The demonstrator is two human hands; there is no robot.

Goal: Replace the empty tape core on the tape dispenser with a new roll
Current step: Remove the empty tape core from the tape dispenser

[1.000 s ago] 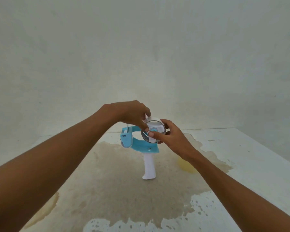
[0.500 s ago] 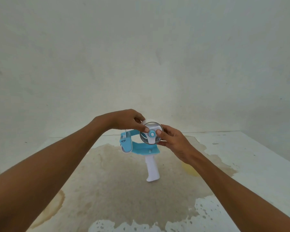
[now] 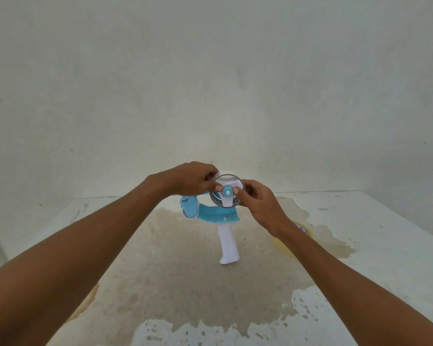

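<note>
Head view: we hold the tape dispenser up over the stained tabletop, both hands on its spool.

The tabletop (image 3: 360, 221) spreads wide below us, carrying a big brown stain, and the blue tape dispenser (image 3: 216, 217) hangs in the air above it with its white handle pointing down, so the wheel faces us. Our left hand (image 3: 190, 179) steadies the far side, fingers (image 3: 218, 188) curled and pinching the rim of the core (image 3: 226, 192) on the hub. Our right hand (image 3: 258, 202) pinches the opposite edge, thumb pressed by the small blue hub cap; this looks like bracing to work the core off. A yellowish roll (image 3: 301, 228) waits on the tabletop, mostly hidden behind our right wrist.
</note>
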